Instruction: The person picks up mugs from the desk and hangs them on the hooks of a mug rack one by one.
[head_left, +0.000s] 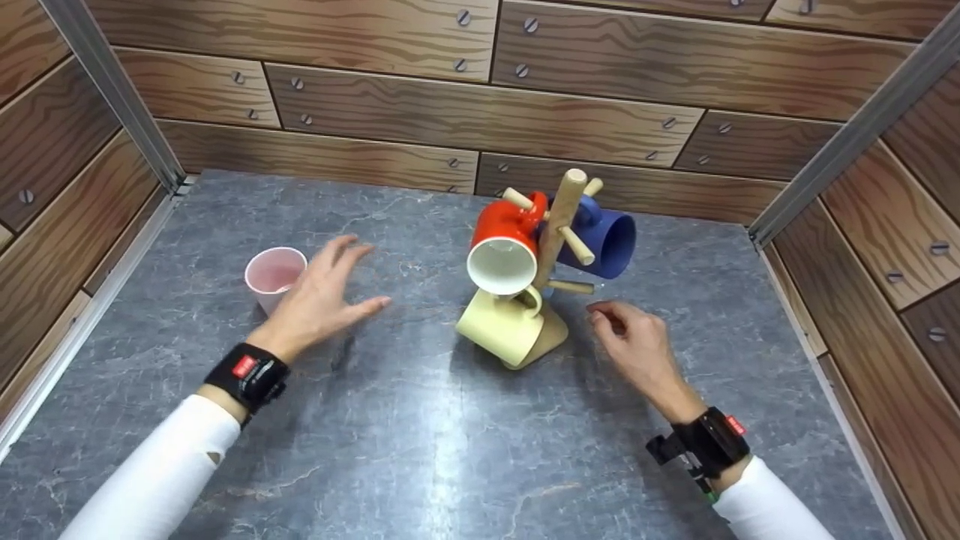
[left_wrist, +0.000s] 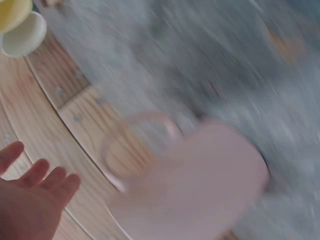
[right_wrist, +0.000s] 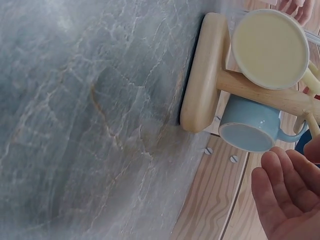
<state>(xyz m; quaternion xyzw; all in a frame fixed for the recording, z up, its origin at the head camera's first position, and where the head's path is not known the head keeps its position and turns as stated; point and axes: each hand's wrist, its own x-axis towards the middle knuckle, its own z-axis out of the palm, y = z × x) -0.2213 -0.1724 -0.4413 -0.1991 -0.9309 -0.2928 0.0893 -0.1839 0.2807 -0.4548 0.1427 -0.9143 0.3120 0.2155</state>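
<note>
A pink mug stands on the left of the table, its handle showing in the left wrist view. Just right of it, overlapping it in the head view, is my left hand with fingers and thumb spread, holding nothing. A wooden mug tree carries a red mug, a pale yellow mug and a dark blue mug. A light blue mug also hangs there, mostly hidden in the head view. My right hand, fingers loosely curled, hovers right of the tree with nothing held.
The grey marbled tabletop is bounded by wood-patterned walls at the back and both sides. Bare pegs stick out from the tree on the side of my right hand.
</note>
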